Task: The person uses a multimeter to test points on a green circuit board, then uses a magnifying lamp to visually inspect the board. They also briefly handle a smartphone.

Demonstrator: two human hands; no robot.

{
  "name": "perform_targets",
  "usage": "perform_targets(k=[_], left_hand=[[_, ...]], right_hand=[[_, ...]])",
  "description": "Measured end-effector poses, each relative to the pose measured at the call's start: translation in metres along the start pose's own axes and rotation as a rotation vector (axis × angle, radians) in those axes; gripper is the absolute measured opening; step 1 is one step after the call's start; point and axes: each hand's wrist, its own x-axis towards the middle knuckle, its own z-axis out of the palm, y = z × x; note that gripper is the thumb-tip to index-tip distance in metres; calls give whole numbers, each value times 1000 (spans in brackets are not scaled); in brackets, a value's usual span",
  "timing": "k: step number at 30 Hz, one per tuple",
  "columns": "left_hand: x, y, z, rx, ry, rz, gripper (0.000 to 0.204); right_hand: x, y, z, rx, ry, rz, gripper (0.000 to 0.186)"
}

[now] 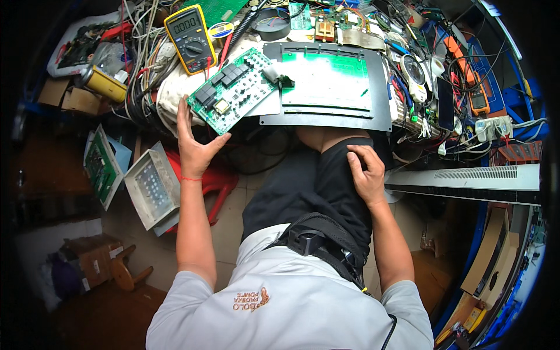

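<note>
Head view: the board (pixel 245 81) lies aslant at 11 o'clock, its near corner jutting beyond the clutter above the floor (pixel 227 251). The left hand (pixel 197 151), between 9 and 10 o'clock, has thumb and fingers spread across the board's near end; whether that grip bears any weight, I cannot tell. At 3 o'clock the right hand (pixel 367 175) rests on the leg, its grip loose and empty.

With only one hand at it, the board could tip off its near end if that hand slackens. Sliding it toward 1 o'clock could knock its grey connector (pixel 270 73) against the plate (pixel 382 87); a link between them cannot be made out.

Counted: two hands, one board by the left hand, one plate, one red stool (pixel 219 201) at 8 o'clock, and two meters, yellow (pixel 191 39) at 11 and orange (pixel 479 98) at 2 o'clock.
</note>
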Motion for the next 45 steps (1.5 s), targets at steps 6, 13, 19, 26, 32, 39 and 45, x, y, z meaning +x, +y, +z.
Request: perform_targets(k=[6, 13, 19, 26, 32, 39, 45], left_hand=[[30, 32, -10, 95, -20, 96, 120], [50, 58, -20, 161, -130, 177, 119], [63, 68, -27, 215, -218, 175, 121], [73, 80, -34, 293, -265, 153, 124], [73, 84, -35, 343, -284, 93, 128], [76, 83, -37, 318, -311, 80, 131], [81, 89, -41, 334, -346, 52, 133]], right_hand=[[16, -13, -32, -54, -27, 21, 21], [82, 20, -101, -390, 269, 56, 37], [141, 82, -143, -789, 139, 236, 68], [152, 109, -140, -892, -1, 386, 85], [160, 136, -146, -922, -26, 460, 90], [153, 89, -154, -381, 348, 299, 64], [147, -25, -80, 2, 97, 98, 84]])
